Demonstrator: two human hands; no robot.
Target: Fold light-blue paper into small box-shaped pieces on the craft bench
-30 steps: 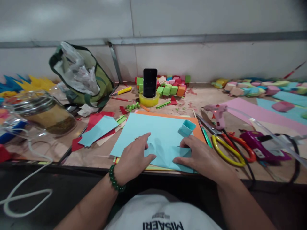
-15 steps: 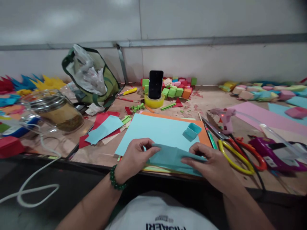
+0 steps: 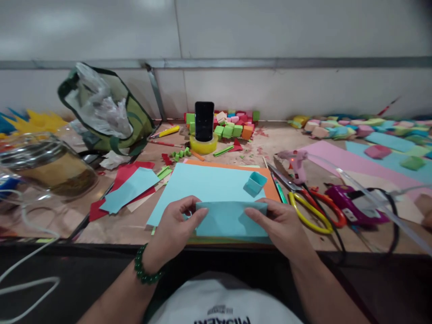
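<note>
Both of my hands hold a folded light-blue paper piece [image 3: 231,219] upright at the table's near edge. My left hand [image 3: 175,225], with a green bead bracelet on the wrist, pinches its left end. My right hand [image 3: 280,225] pinches its right end. Behind the piece lies a large light-blue sheet [image 3: 205,184] on an orange sheet [image 3: 272,189]. A small folded light-blue paper box [image 3: 255,183] sits on the sheet just beyond my right hand.
Yellow-handled and red-handled scissors [image 3: 313,211] and two glue guns [image 3: 297,164] lie at right. A phone [image 3: 204,120] stands in a yellow tape roll, with coloured paper cubes [image 3: 232,126] behind. A green bag [image 3: 104,112] and glass jar [image 3: 50,166] sit at left.
The paper piece lay flat under my pressing hands; both hands have since lifted it and now hold it upright by its ends.
</note>
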